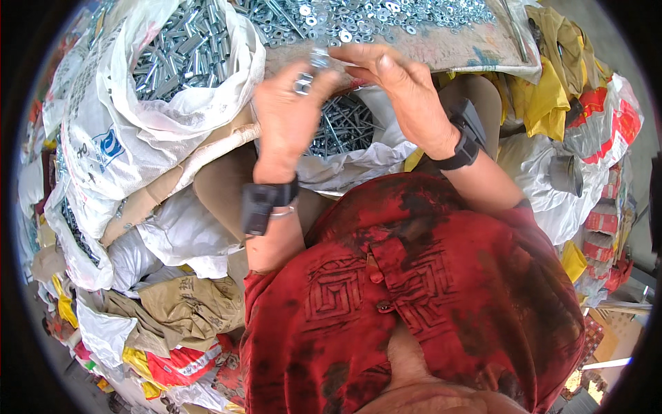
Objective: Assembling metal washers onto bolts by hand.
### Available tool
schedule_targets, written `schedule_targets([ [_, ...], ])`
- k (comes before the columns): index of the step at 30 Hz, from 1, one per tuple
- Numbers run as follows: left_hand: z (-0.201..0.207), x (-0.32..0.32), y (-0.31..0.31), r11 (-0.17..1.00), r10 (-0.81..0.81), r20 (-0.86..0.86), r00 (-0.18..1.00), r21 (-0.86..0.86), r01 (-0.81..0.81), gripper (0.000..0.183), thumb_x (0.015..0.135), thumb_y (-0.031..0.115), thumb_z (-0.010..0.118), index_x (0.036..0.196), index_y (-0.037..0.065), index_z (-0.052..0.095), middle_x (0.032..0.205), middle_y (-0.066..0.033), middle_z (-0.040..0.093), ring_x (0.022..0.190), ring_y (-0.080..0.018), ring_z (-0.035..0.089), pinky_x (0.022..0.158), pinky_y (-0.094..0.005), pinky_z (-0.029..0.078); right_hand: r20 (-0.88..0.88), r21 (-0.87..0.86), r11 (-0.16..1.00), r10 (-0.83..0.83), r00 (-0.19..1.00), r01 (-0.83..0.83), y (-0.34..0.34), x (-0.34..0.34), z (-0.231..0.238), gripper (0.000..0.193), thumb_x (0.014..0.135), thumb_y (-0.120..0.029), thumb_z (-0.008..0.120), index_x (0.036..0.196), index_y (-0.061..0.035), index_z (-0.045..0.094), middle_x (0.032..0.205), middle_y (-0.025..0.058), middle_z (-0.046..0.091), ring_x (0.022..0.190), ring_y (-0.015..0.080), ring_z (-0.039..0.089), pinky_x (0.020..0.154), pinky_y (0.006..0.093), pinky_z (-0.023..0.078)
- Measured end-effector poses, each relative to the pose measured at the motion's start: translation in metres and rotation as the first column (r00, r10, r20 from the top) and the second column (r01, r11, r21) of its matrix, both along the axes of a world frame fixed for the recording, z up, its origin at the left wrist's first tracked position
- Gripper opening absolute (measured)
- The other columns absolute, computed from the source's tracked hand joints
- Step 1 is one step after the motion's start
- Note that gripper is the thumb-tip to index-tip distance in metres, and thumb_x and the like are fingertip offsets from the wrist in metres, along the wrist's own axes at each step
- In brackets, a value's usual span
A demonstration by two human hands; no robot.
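Observation:
My left hand (pixel 286 117), slightly blurred, is closed with shiny metal nuts (pixel 302 84) at its fingers. Another bright metal piece (pixel 318 58) sits at the fingertips, its exact shape smeared. Beside it is my right hand (pixel 410 93), its fingers stretched toward that piece and its thumb apart. Whether the right fingertips touch the piece I cannot tell. Below both hands, a white sack (pixel 345 165) between my knees holds many long thin bolts (pixel 341 124). Just beyond my fingers, loose washers (pixel 386 17) lie spread over a stained work surface (pixel 441 55).
At the left stands an open white woven sack (pixel 89 145) full of metal sleeves (pixel 183 52). A long thin rod (pixel 514 31) lies at the surface's right end. Brown and yellow bags (pixel 548 96) hang at the right; crumpled sacks (pixel 186 303) pile up at the lower left.

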State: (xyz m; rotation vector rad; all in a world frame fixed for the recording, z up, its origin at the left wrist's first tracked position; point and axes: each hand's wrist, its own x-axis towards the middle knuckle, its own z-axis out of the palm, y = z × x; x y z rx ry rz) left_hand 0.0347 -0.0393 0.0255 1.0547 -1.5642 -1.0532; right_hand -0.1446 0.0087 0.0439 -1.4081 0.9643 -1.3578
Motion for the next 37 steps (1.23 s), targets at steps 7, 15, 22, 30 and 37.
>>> schedule_targets([
  [7, -0.003, -0.008, 0.004, 0.987, -0.026, 0.155, 0.988, -0.152, 0.05, 0.025, 0.081, 0.024, 0.078, 0.085, 0.002, 0.066, 0.056, -0.011, 0.047, 0.053, -0.0157, 0.043, 0.052, -0.0338, 0.041, -0.056, 0.167, 0.965, -0.197, 0.979, 0.204, -0.008, -0.045, -0.009, 0.038, 0.102, -0.032, 0.054, 0.114, 0.003, 0.062, 0.09, 0.0082, 0.069, 0.085, 0.0138, 0.065, 0.076, 0.0273, 0.053],
  [15, -0.007, -0.02, 0.025, 0.969, -0.06, 0.358, 0.932, -0.205, 0.141, 0.02, 0.08, 0.025, 0.075, 0.087, 0.008, 0.067, 0.069, -0.0156, 0.063, 0.066, -0.0369, 0.064, 0.058, -0.0442, 0.048, -0.597, -0.124, 0.974, -0.227, 0.769, 0.191, -0.015, -0.024, 0.017, 0.03, 0.099, -0.029, 0.059, 0.092, -0.0005, 0.064, 0.071, 0.0038, 0.066, 0.063, 0.0091, 0.061, 0.058, 0.0264, 0.049],
  [22, -0.007, -0.022, 0.031, 0.911, 0.07, 0.446, 0.892, -0.392, 0.125, 0.02, 0.08, 0.02, 0.076, 0.079, 0.005, 0.064, 0.068, -0.0153, 0.062, 0.061, -0.0346, 0.061, 0.054, -0.0418, 0.045, -0.438, -0.059, 0.996, -0.087, 0.895, 0.068, -0.015, -0.023, 0.02, 0.036, 0.097, -0.026, 0.06, 0.074, 0.0015, 0.059, 0.059, 0.0012, 0.056, 0.059, 0.0064, 0.058, 0.05, 0.027, 0.043],
  [30, 0.009, -0.027, 0.062, 0.819, 0.281, 0.543, 0.791, -0.566, 0.098, 0.015, 0.08, 0.017, 0.075, 0.087, 0.006, 0.066, 0.074, -0.0128, 0.066, 0.065, -0.0353, 0.063, 0.056, -0.0404, 0.048, -0.702, -0.178, 0.983, -0.163, 0.693, 0.051, 0.004, -0.032, 0.0, 0.038, 0.096, -0.026, 0.06, 0.072, 0.0032, 0.058, 0.059, 0.0087, 0.053, 0.052, 0.0198, 0.046, 0.051, 0.0351, 0.04],
  [37, 0.039, 0.014, 0.063, 0.818, -0.574, 0.146, 0.806, 0.07, 0.571, 0.013, 0.082, 0.012, 0.077, 0.091, 0.005, 0.071, 0.077, -0.0046, 0.069, 0.074, -0.0096, 0.06, 0.069, -0.0245, 0.048, -0.271, 0.021, 0.941, 0.331, 0.904, -0.338, 0.051, -0.031, 0.031, 0.033, 0.098, -0.017, 0.058, 0.067, -0.0055, 0.054, 0.057, -0.0025, 0.046, 0.052, 0.0053, 0.04, 0.049, 0.0239, 0.03],
])
